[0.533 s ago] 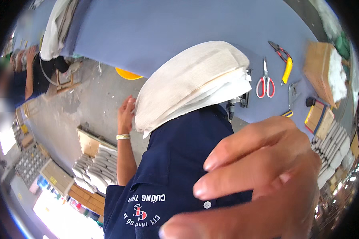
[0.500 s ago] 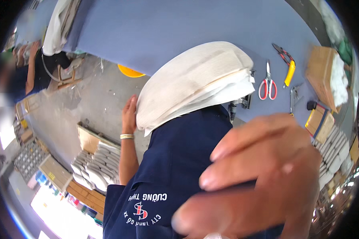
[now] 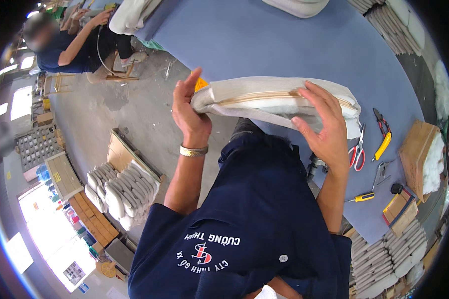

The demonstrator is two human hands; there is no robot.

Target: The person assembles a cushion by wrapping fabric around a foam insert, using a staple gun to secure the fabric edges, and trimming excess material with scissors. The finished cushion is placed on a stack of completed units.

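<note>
A cushion (image 3: 279, 97) in a cream fabric cover stands on its narrow side in front of me, at the table's near edge. Its side with a beige zip strip and white inner material faces me. My left hand (image 3: 188, 112), with a bracelet on the wrist, has its palm against the left end, fingers stretched and apart. Across the right part, my right hand (image 3: 327, 122) spans the cushion, fingertips on the upper edge and thumb at the lower edge. A dark tool (image 3: 314, 167) is partly hidden behind my right forearm.
On the blue-grey table (image 3: 284, 50) lie red-handled scissors (image 3: 357, 152), yellow-handled snips (image 3: 382, 139), a yellow-handled tool (image 3: 364, 197) and a carton of white stuffing (image 3: 419, 159). Another cushion (image 3: 299, 6) rests at the far edge. Cushion stacks (image 3: 122, 192) stand left; a co-worker (image 3: 80, 45) sits far left.
My right hand has moved from close to the camera onto the cushion. The cushion has tipped up, its zip side now towards me. My left hand remains at its left end.
</note>
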